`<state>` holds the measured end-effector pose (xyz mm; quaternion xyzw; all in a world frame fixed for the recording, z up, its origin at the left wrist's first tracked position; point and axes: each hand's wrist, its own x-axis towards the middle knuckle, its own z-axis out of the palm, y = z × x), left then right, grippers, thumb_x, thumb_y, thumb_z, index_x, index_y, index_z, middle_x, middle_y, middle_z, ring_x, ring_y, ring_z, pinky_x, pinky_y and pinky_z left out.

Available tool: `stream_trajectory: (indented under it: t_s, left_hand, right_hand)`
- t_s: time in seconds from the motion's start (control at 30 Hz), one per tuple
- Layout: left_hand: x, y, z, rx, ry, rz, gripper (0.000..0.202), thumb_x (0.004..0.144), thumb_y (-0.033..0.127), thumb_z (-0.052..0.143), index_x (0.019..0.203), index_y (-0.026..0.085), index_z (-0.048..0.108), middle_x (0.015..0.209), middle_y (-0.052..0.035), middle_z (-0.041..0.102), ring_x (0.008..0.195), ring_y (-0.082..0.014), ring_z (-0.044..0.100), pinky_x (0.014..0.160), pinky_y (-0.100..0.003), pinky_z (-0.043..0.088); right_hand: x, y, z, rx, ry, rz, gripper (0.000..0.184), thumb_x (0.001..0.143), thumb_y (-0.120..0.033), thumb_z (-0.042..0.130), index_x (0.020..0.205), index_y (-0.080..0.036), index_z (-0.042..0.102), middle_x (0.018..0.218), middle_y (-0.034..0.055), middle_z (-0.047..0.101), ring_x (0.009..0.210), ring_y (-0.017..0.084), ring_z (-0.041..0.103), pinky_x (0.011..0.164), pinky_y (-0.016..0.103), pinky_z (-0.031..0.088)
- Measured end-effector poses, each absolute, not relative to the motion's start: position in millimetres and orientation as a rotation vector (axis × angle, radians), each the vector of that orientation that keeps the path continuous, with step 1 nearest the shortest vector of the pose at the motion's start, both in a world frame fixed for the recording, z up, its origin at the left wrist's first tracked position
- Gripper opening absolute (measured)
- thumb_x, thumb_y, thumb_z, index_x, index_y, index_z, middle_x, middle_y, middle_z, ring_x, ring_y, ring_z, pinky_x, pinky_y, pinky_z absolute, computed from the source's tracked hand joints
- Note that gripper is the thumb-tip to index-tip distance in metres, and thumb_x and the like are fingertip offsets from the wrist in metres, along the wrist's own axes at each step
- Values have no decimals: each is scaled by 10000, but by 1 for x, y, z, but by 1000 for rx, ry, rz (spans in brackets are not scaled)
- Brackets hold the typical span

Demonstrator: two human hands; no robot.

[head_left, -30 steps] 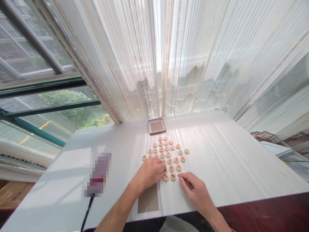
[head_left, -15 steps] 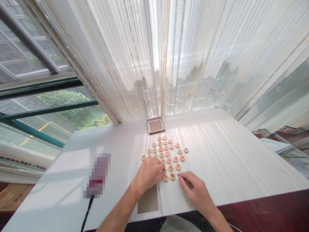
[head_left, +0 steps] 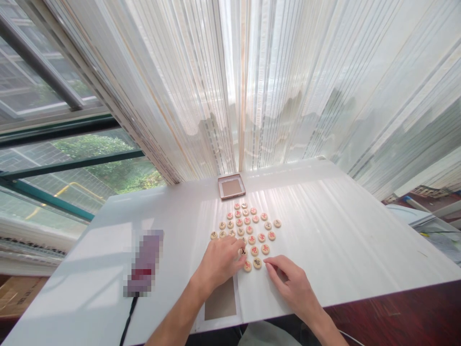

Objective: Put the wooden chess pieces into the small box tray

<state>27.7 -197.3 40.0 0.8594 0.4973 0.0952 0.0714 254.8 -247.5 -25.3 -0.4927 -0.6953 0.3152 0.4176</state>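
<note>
Discs, round, tan and wooden-looking with red or black characters [head_left: 261, 237], lie in a loose cluster in the middle of the glossy white tabletop [head_left: 345, 250]. From where I stand, the left hand [head_left: 220, 258] curls over the near left side of the cluster, fingers and thumb around a black-marked disc [head_left: 243, 251]; whether they grip it, I can't tell. The right hand [head_left: 288, 276] is half curled beside the nearest discs, thumb and forefinger slightly apart. A shallow brown-rimmed rectangular box [head_left: 231, 187] sits beyond, before sheer white striped curtains [head_left: 266, 86].
</note>
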Motion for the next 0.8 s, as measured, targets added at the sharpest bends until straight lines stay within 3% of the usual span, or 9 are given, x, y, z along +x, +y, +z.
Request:
stream_trajectory:
  t_s: [0.2,0.4,0.6,0.8]
  left_hand:
    - [3,-210,58,2308,1454,618,197,876,274,718,1053,267,633,920,27,734,733,-158,673,714,-278,529]
    - [-23,-226,58,2067,1430,851,221,861,200,692,1065,252,622,952,1,709,843,-172,687,696,-271,517]
    - [-22,-243,50,1851,1306,1019,267,827,110,668,1063,226,621,1022,-29,678,873,-171,670,795,-302,587]
    - [-9,-250,43,1853,1208,1055,256,810,70,659,1018,219,651,1030,-40,658,877,-170,654,769,-287,599]
  right_hand:
    - [254,-249,-26,-1147,-1930,626,202,1024,-215,539,1137,-257,701,1047,77,702,992,237,681,864,369,594]
    - [248,-251,-24,-1101,-2281,356,360,991,-185,592,1320,-315,658,1433,85,580,1307,313,540,1057,502,516]
    - [246,-249,-24,-1132,-2346,337,391,987,-234,616,1359,-352,643,1457,70,586,1340,343,523,1041,537,515]
    - [247,-250,-28,-1099,-2218,417,391,987,-220,608,1356,-342,646,1426,80,606,1333,337,527,1062,547,495]
